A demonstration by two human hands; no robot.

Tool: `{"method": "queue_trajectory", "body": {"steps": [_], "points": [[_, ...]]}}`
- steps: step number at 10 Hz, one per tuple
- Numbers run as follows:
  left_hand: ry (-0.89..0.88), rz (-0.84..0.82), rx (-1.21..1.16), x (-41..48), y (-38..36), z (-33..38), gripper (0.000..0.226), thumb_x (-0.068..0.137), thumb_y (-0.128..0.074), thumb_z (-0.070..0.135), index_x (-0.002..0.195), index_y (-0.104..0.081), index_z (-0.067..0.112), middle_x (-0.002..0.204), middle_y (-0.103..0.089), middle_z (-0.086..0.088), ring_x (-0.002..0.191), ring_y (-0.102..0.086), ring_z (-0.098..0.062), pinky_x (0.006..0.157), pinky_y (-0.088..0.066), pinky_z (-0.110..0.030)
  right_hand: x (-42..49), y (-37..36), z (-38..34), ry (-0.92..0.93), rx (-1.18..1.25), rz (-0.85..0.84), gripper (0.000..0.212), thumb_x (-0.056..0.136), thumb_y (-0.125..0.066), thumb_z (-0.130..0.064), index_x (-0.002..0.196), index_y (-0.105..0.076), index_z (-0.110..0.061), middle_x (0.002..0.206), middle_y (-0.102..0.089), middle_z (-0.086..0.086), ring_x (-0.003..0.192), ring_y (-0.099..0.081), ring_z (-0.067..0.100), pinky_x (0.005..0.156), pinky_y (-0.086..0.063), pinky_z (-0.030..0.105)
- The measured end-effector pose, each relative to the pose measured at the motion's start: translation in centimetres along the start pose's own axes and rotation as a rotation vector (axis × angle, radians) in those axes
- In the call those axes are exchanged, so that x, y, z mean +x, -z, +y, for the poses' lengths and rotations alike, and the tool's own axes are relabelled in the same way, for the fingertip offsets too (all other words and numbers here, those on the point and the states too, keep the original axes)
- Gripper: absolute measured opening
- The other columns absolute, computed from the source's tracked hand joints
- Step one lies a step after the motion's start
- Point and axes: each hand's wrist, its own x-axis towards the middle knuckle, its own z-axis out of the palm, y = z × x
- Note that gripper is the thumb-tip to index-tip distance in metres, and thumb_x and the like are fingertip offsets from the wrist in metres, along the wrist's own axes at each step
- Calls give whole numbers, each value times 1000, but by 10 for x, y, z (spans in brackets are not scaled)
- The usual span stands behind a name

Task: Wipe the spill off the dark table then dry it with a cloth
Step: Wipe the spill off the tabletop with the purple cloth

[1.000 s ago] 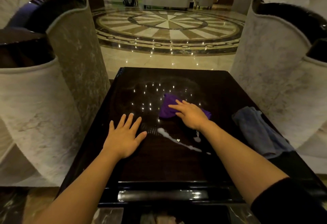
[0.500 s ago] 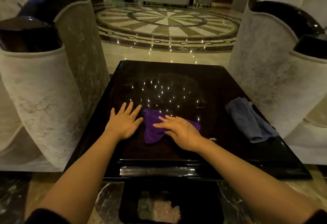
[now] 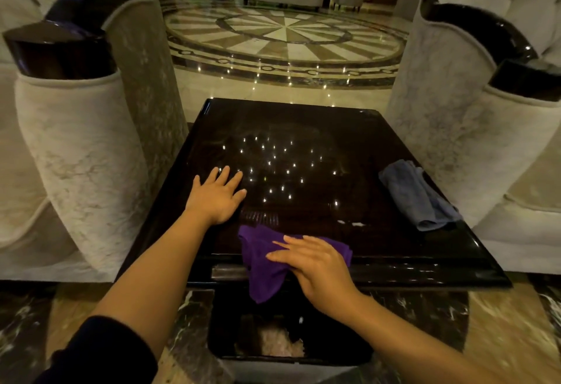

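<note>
A glossy dark table (image 3: 303, 122) stands in front of me. My right hand (image 3: 315, 265) presses flat on a purple cloth (image 3: 264, 265) at the table's near edge, and part of the cloth hangs over the edge. My left hand (image 3: 220, 195) lies flat and spread on the tabletop, left of centre, holding nothing. A small white remnant of the spill (image 3: 353, 223) shows right of the purple cloth. A folded grey-blue cloth (image 3: 416, 192) lies near the table's right edge.
Pale upholstered armchairs with dark glossy trim flank the table at left (image 3: 76, 146) and right (image 3: 473, 128). A dark bin (image 3: 288, 338) with pale waste inside stands on the floor below the near edge. Polished patterned marble floor (image 3: 285, 37) lies beyond.
My right hand has dragged the purple cloth from the table's middle toward me to the near edge, and the long white streak is gone. My left hand has stayed flat on the table.
</note>
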Motion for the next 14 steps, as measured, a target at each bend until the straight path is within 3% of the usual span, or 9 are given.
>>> {"method": "queue_trajectory", "body": {"steps": [1,2,5,7,8,9,10,11,14], "points": [[2,23,9,-4,1,2,55,95,-21,48,146,-10,30,158,-6,-4,145,-2,-24,115,-6,-51,-12,5,-8,18,-11,22,31,74,-47,-14,90,-72,-22,93,-75,-3,93,-68,13,77,-55,37],[23,25,-17,-12,1,6,53,96,-21,44,146,-13,27,157,-9,-5,145,-4,-26,115,-8,-52,-18,10,-12,-33,64,31,28,74,-52,-9,91,-72,-18,89,-76,-2,88,-67,11,71,-52,22],[17,-29,-83,-40,-7,9,54,96,-21,43,146,-8,28,158,-1,-3,145,4,-24,116,0,-50,11,57,5,-236,247,203,42,72,-52,19,102,-68,-7,106,-69,14,100,-57,14,87,-37,12],[13,21,-75,-49,-12,11,52,97,-18,41,146,-8,28,158,-3,-1,145,3,-23,116,-1,-49,52,83,84,-431,40,183,33,90,-48,-7,119,-56,-21,119,-65,9,105,-60,28,85,-42,29],[12,34,-65,-50,-12,13,51,97,-19,40,146,-9,27,158,-4,-2,145,2,-23,116,-2,-50,57,71,121,-541,-14,22,38,92,-49,-24,130,-45,-24,128,-58,13,116,-52,31,93,-40,34],[14,59,-69,-50,-13,11,51,97,-21,40,146,-12,28,158,-6,-2,145,0,-23,116,-4,-51,56,52,153,-591,62,-193,50,90,-46,-43,136,-33,-31,151,-27,8,139,-18,25,112,-16,39],[16,71,-70,-50,-14,11,51,97,-22,40,145,-14,28,157,-8,-2,145,-1,-23,116,-5,-51,59,44,164,-559,33,-283,53,89,-40,-49,138,-24,-36,154,-14,6,142,-7,25,115,-6,45],[17,83,-87,-50,-14,12,50,97,-24,40,145,-16,28,157,-10,-2,145,-2,-22,115,-5,-51,55,41,168,-506,-94,-359,61,86,-38,-58,139,-15,-40,155,-9,6,142,-8,24,114,-8,42],[23,80,-88,-53,-11,13,50,97,-23,40,145,-15,28,157,-10,-2,145,-2,-22,116,-4,-50,41,35,139,-365,-139,-346,47,92,-41,-39,137,-28,-34,153,-20,3,140,-17,22,113,-17,37]]}}
